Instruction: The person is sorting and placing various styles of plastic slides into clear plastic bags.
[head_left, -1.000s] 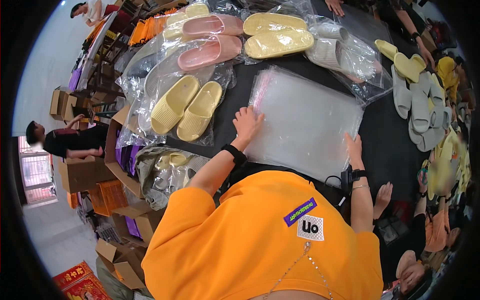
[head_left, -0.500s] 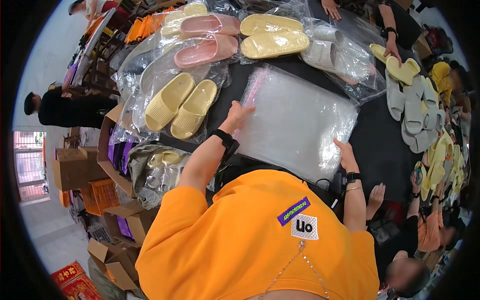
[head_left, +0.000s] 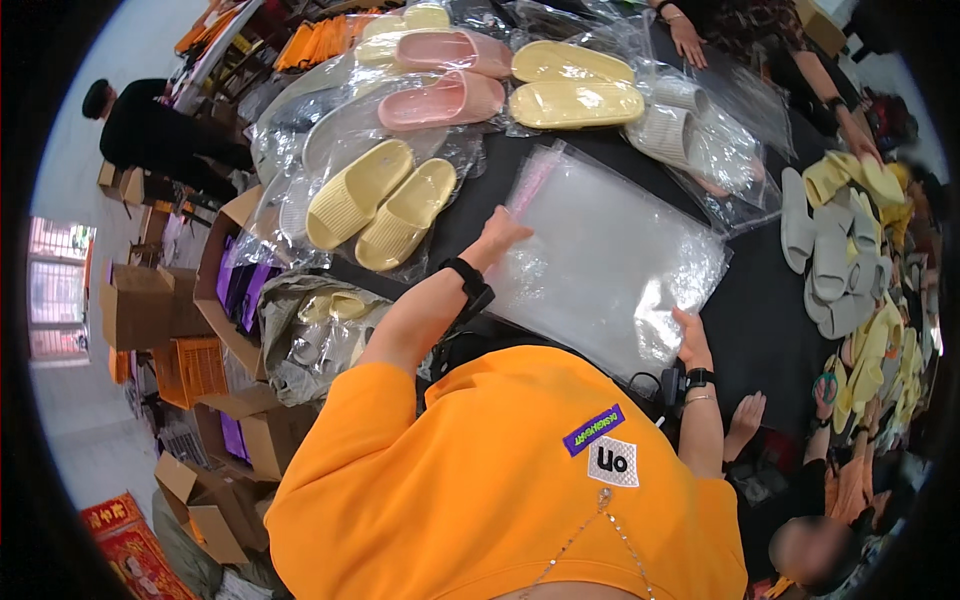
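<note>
The table (head_left: 760, 320) is black, and the clear bag stack (head_left: 610, 260) lies flat on it straight ahead of the person, long axis running from far left to near right. The left hand (head_left: 500, 235) rests open on the stack's far-left edge. The right hand (head_left: 690, 338) pinches its near-right corner, equally close.

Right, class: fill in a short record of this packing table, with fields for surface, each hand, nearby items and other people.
Surface: black table
Left hand: flat on the stack of clear plastic bags, upper left corner
Right hand: on the stack's lower right edge
Nearby: pair of yellow foam slippers; pink slippers in bags
Others: a person's hand at right
</note>
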